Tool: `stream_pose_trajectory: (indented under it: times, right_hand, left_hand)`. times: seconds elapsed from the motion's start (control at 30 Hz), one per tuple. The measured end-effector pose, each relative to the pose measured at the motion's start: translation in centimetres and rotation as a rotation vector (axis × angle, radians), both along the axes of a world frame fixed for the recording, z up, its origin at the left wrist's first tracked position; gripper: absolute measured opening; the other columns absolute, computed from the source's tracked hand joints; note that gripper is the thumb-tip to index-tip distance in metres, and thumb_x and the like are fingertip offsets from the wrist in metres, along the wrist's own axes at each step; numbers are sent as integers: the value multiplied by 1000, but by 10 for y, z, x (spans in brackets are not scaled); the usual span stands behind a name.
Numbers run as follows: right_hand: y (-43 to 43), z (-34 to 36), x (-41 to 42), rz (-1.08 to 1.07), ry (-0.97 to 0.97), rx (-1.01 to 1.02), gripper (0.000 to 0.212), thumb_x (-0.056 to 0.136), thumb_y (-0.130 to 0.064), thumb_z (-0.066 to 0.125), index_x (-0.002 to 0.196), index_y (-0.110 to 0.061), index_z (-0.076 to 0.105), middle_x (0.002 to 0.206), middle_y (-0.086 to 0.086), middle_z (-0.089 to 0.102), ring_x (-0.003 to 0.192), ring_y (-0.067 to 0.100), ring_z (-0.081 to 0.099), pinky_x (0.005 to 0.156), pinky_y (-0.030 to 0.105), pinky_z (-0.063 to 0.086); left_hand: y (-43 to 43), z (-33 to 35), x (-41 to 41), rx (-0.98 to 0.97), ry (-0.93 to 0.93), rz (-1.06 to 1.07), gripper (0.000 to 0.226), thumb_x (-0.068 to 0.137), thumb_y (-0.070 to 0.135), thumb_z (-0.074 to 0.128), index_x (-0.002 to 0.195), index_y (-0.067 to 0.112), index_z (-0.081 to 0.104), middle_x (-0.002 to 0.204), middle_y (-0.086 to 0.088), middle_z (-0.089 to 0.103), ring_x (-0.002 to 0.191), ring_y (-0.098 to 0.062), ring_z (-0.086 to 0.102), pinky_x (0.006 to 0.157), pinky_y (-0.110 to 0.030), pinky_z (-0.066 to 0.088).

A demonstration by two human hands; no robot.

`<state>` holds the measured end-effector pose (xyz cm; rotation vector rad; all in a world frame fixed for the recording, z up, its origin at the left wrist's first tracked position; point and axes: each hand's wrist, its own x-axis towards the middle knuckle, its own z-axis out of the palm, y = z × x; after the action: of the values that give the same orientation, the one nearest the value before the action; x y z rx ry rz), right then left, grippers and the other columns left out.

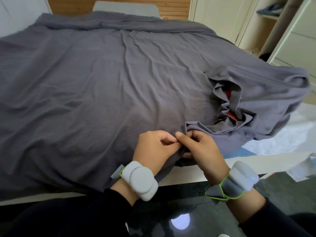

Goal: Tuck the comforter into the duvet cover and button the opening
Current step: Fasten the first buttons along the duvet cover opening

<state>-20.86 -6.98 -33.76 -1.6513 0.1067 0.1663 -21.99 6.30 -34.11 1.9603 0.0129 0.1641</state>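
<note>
A grey duvet cover (95, 79) lies spread over the bed, filled and wrinkled. Its open hem runs along the near edge toward the right. There a bunched gap (227, 106) shows the red comforter (231, 115) inside. My left hand (153, 149) and my right hand (198, 147) meet at the near edge of the cover, fingertips pinching the hem fabric together. Whether a button sits between the fingers is hidden. Both wrists carry white bands.
The white bed frame edge (188, 178) runs just under my hands. A white and blue sheet (266, 147) shows at right. Cream wardrobe shelves (266, 28) stand at the back right, a wooden headboard (119, 4) at the far end. Dark floor lies below.
</note>
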Motion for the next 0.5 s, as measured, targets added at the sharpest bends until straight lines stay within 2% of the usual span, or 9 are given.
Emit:
stream_pose_trajectory:
  times: [0.07,0.13,0.27,0.37,0.4,0.5]
  right_hand:
    - [-2,-3,0,-10,0,83,28,90,-22,59,82,5,61,79,18,59,77,23,60,70,39,60]
    - [-3,-4,0,4,-4,130,26,92,-19,56,84,5,62,81,18,61,78,21,62,69,33,61]
    - [-2,-8,-1,12,-55,89,27,91,-20,58,70,-5,64,69,11,61,66,13,61,57,20,54]
    - [-5,-11,-1,17,-98,48,36,90,-21,60,74,11,55,68,16,55,66,16,55,55,17,52]
    - [-6,-12,0,20,-112,41,36,90,-20,60,75,12,55,68,16,55,66,16,54,55,17,52]
    - [-8,-12,0,38,-118,57,25,90,-18,60,71,-1,61,70,13,61,68,15,59,61,20,56]
  left_hand:
    - [2,-1,3,-38,25,-1,2,69,28,76,68,27,75,62,11,73,58,2,67,58,-11,50]
    - [5,-1,5,-102,81,9,5,73,25,74,69,23,76,61,5,73,57,-4,68,59,-17,54]
    - [7,1,7,-255,208,43,12,82,11,66,71,13,70,65,-6,71,59,-13,67,57,-19,56]
    - [7,6,9,-444,317,31,13,86,9,62,74,9,67,67,-7,67,53,-8,63,53,-15,53]
    - [8,8,9,-533,365,15,12,87,8,61,76,8,67,67,-7,66,52,-6,62,52,-14,52]
    - [7,10,8,-759,502,-44,9,88,8,58,84,7,65,72,-4,62,59,-9,58,53,-13,50]
